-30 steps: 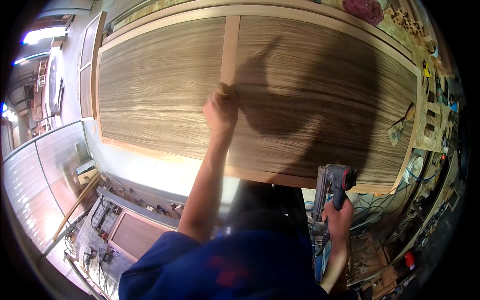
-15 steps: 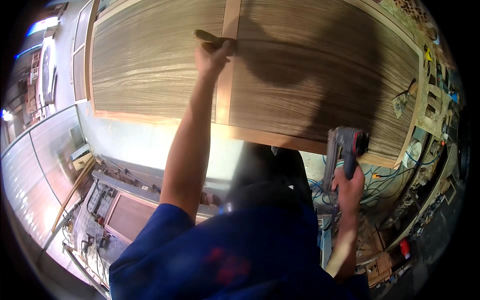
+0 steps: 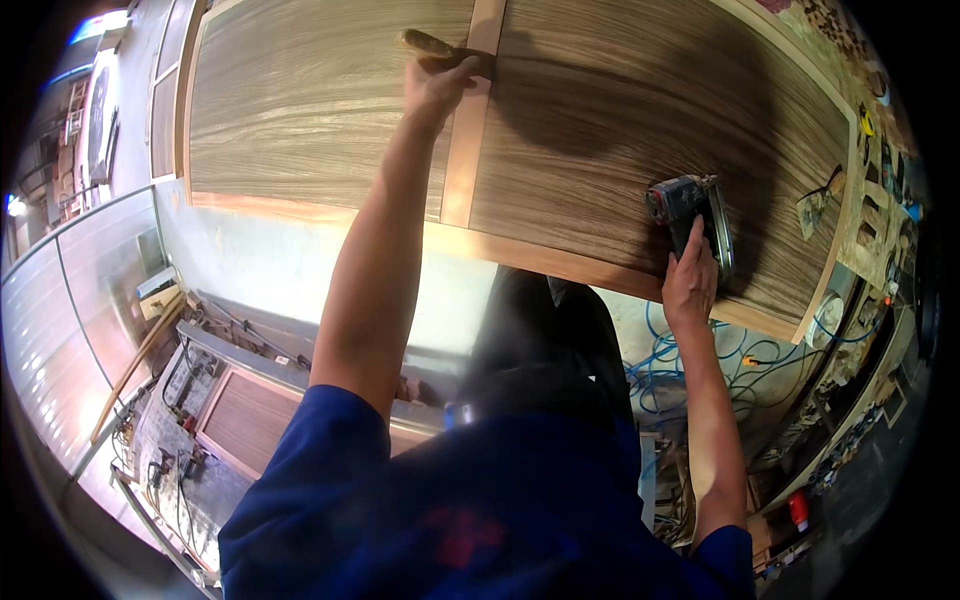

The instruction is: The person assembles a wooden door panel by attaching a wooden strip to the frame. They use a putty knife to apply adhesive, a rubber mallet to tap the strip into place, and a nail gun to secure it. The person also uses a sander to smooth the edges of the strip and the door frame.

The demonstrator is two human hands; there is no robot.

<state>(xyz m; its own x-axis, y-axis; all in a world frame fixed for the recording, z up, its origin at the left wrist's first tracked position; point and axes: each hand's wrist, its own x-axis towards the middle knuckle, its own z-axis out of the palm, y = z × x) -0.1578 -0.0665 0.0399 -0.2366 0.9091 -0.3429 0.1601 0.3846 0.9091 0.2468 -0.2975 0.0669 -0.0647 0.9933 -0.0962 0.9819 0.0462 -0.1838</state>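
Note:
My left hand [image 3: 433, 88] is closed around a wooden-handled tool [image 3: 428, 42] with a dark, flat end. That end reaches the pale upright strip [image 3: 468, 150] between two brown wood-grain panels; what kind of tool it is I cannot make out. The big framed board [image 3: 330, 120] spreads out before me. Over its right panel, near the front edge, is a black and grey nail gun [image 3: 680, 198] with a red detail. The fingers of my right hand [image 3: 692, 285] are on its handle, with the magazine to the right of them.
Blue air hoses [image 3: 660, 360] coil on the floor below the board's right front. A small tool with a pale tag [image 3: 808, 210] lies at the right end. Cluttered shelving [image 3: 860, 340] runs along the right. A smaller framed panel [image 3: 245, 420] sits at the lower left.
My right hand has moved forward, bringing the nail gun from the board's front edge onto the right panel and turning it. My left hand has shifted slightly forward with its tool.

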